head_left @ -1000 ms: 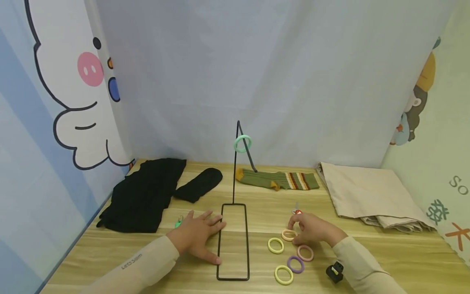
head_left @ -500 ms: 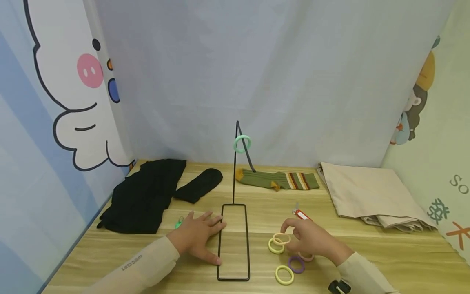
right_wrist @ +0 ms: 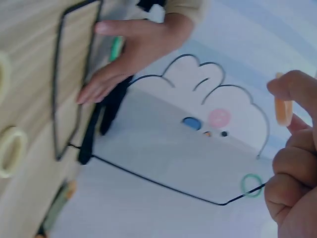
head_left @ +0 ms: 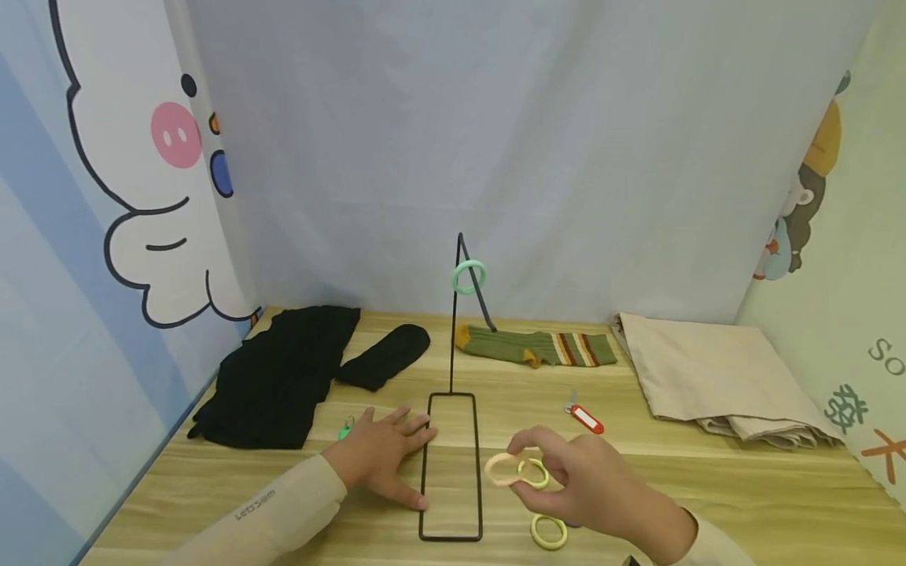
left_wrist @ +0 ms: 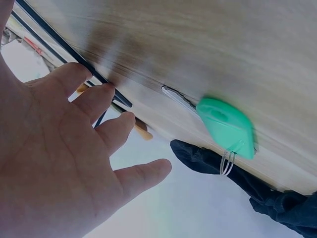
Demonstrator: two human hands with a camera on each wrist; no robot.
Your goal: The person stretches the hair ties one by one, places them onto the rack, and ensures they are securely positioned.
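In the head view my right hand point(head_left: 591, 483) pinches a peach-orange ring point(head_left: 489, 469) between thumb and index finger, raised above the table just right of the black wire stand point(head_left: 479, 472). The right wrist view shows the ring point(right_wrist: 284, 111) edge-on, with the other fingers curled. My left hand point(head_left: 382, 456) lies with fingers spread, touching the left bar of the stand's base. A mint-green ring point(head_left: 483, 275) hangs on the stand's sloping arm. Two yellow rings, one here point(head_left: 548, 545), lie on the table; a purple ring is mostly hidden behind my right hand.
A green-tagged key point(left_wrist: 228, 126) lies beside my left hand. A red key tag point(head_left: 587, 419) lies beyond my right hand. Behind are black cloth point(head_left: 276, 381), a black sock point(head_left: 385, 358), a green striped sock point(head_left: 534, 346) and folded beige cloth point(head_left: 715, 369).
My right hand has picked the peach-orange ring off the table and carried it left toward the stand, uncovering the red key tag. The left hand stays in place.
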